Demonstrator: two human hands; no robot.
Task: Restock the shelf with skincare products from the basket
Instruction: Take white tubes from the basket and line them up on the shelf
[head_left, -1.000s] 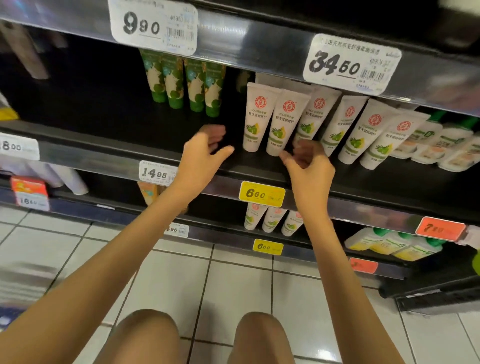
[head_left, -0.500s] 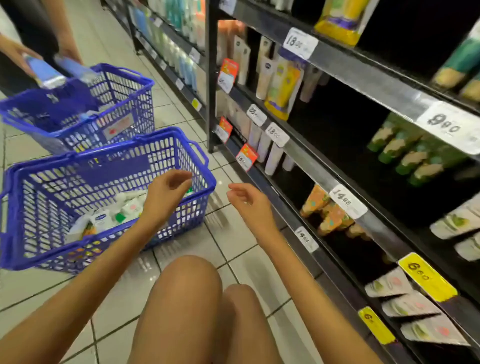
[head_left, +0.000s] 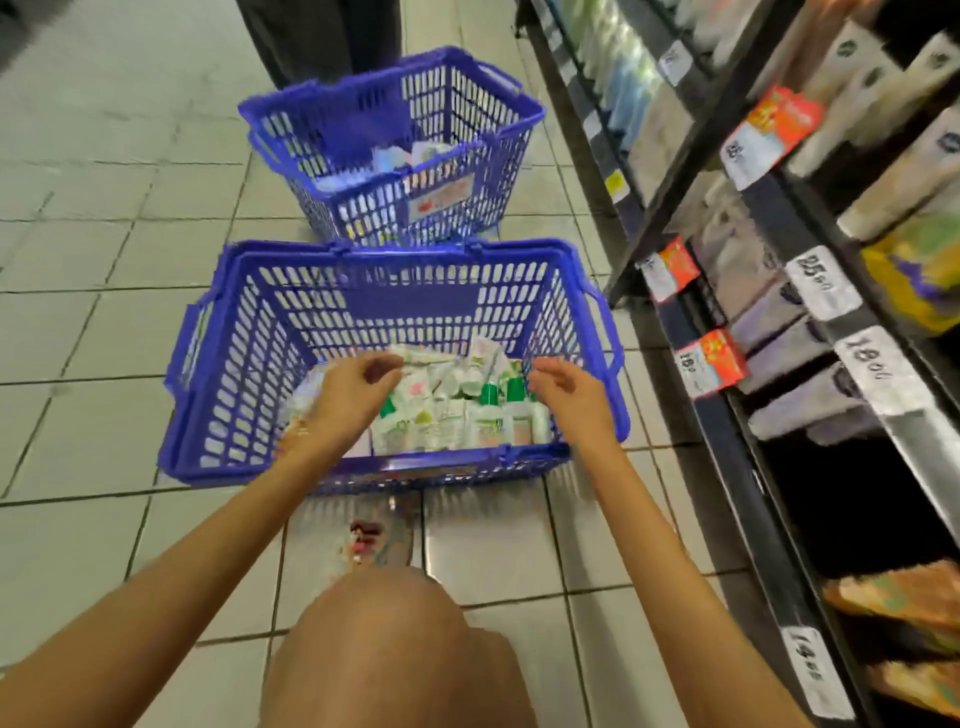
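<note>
Floor tiles (head_left: 104, 182) are brightly, evenly lit. The shelf (head_left: 909, 452) at right holds dark recesses. Motion blur smears its price labels (head_left: 878, 366).

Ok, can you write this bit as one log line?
step: pick from near basket | left hand: above tubes, holds nothing | right hand: above tubes, holds nothing | tubes: piled in basket | shelf: to the right

So the basket (head_left: 234, 364) sits on the floor right in front of the person's knee (head_left: 384, 623), with a pile of skincare products (head_left: 457, 415) lying in it. Both hands are over that pile, left hand (head_left: 353, 384) on the left, right hand (head_left: 569, 392) near the right wall. A second basket (head_left: 457, 208) sits just behind the first, somebody's legs (head_left: 322, 36) behind that. The shelf (head_left: 810, 364) runs along the right side.
</note>
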